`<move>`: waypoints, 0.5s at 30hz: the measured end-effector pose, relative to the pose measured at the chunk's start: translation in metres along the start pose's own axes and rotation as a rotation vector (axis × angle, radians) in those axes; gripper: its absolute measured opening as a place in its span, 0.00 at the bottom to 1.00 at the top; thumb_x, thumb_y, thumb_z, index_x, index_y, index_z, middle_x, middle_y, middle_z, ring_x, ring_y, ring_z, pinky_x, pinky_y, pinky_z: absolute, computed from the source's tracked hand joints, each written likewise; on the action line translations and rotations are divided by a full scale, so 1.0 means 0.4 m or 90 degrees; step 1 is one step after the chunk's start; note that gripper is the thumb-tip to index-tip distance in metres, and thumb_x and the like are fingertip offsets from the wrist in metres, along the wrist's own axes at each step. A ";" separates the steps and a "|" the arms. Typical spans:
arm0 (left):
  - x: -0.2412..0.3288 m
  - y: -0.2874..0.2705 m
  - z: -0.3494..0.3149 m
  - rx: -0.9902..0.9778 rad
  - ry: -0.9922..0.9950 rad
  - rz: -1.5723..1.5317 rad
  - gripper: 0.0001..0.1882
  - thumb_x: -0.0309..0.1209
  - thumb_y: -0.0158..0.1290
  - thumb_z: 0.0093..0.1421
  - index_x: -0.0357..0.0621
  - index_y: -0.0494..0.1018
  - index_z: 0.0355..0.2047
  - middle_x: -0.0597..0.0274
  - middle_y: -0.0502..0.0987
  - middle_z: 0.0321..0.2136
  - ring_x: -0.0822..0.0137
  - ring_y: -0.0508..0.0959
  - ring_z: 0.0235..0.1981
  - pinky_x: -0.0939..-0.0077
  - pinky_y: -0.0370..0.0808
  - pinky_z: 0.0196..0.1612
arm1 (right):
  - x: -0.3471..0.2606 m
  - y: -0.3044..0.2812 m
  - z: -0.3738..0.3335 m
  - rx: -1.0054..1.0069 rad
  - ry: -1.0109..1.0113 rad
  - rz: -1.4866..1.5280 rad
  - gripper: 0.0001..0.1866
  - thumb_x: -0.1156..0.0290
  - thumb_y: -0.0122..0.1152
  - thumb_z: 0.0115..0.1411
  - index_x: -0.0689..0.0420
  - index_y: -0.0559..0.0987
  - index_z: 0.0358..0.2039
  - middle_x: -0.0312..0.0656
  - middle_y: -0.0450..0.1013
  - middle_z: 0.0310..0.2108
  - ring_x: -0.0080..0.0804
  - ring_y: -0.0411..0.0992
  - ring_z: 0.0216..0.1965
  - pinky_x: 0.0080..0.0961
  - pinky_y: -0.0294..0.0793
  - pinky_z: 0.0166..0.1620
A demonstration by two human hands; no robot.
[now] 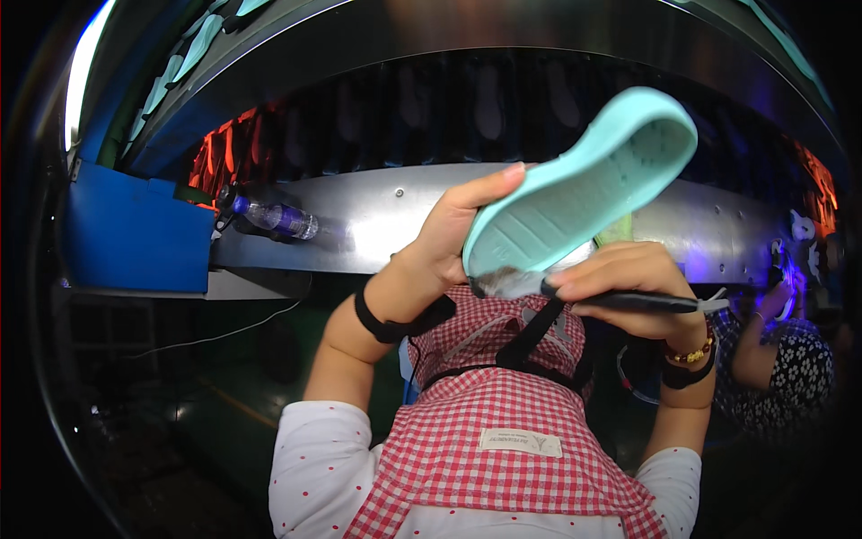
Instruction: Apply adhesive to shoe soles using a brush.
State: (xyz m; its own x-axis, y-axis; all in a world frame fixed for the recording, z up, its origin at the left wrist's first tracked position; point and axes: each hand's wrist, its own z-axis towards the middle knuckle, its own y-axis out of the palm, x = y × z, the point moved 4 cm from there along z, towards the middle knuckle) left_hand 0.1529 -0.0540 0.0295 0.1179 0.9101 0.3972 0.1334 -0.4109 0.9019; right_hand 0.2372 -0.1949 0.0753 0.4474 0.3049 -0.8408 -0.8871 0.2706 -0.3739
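Observation:
A mint-green shoe sole (575, 193) is tilted in front of me, its hollow, raised-rim side showing and one end higher to the right. My left hand (453, 220) grips its lower left edge, with the thumb on the rim; the other fingers are largely hidden behind it. Closed around the black handle of a brush (642, 302), my right hand (628, 274) is just below the sole. The brush's pale, blurred bristles meet the lower end of the sole near its rim.
Behind the sole runs a metal ledge (368, 216) with a purple-labelled bottle (283, 219) lying on it. A blue box (135, 229) stands at left. Dark sole shapes (489, 103) line the recess beyond. Orange light (229, 148) glows there. Another person (777, 359) sits at right.

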 end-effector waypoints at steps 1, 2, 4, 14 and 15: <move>-0.009 0.004 0.000 0.053 -0.008 0.064 0.21 0.36 0.42 0.59 0.32 0.64 0.47 0.48 0.71 0.42 0.63 0.75 0.38 0.73 0.72 0.44 | 0.003 0.009 -0.007 -0.073 0.006 0.001 0.09 0.78 0.63 0.42 0.59 0.78 0.28 0.44 0.75 0.30 0.36 0.74 0.34 0.25 0.72 0.37; -0.016 0.001 -0.005 0.110 -0.013 0.130 0.22 0.36 0.43 0.59 0.31 0.63 0.48 0.49 0.71 0.42 0.64 0.75 0.38 0.74 0.72 0.44 | 0.004 0.019 -0.012 -0.148 0.010 0.005 0.08 0.77 0.63 0.42 0.58 0.78 0.27 0.44 0.75 0.31 0.36 0.75 0.33 0.23 0.73 0.33; -0.012 -0.007 -0.016 0.085 -0.051 0.139 0.22 0.34 0.43 0.58 0.32 0.62 0.50 0.49 0.70 0.43 0.65 0.74 0.39 0.74 0.72 0.44 | 0.004 0.006 -0.009 -0.142 -0.007 -0.014 0.08 0.76 0.63 0.42 0.58 0.78 0.27 0.43 0.75 0.31 0.35 0.75 0.33 0.23 0.73 0.33; -0.012 -0.012 -0.034 0.127 -0.119 0.242 0.23 0.33 0.47 0.56 0.30 0.62 0.49 0.47 0.69 0.44 0.64 0.74 0.41 0.75 0.71 0.45 | -0.004 -0.029 -0.021 -0.129 -0.056 -0.162 0.11 0.76 0.57 0.42 0.53 0.78 0.30 0.37 0.75 0.33 0.31 0.74 0.29 0.24 0.70 0.27; -0.011 -0.007 -0.035 0.131 -0.123 0.280 0.23 0.33 0.47 0.56 0.30 0.62 0.49 0.47 0.69 0.44 0.64 0.74 0.40 0.76 0.71 0.45 | 0.002 -0.037 -0.019 -0.179 -0.030 -0.186 0.10 0.75 0.57 0.43 0.53 0.78 0.30 0.37 0.75 0.33 0.31 0.74 0.31 0.23 0.69 0.28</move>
State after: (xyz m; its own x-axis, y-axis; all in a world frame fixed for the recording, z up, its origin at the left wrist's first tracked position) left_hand 0.1382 -0.0559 0.0276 0.3835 0.6304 0.6749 0.2189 -0.7720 0.5967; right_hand 0.2499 -0.2054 0.0773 0.6846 0.2955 -0.6663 -0.7149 0.0936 -0.6930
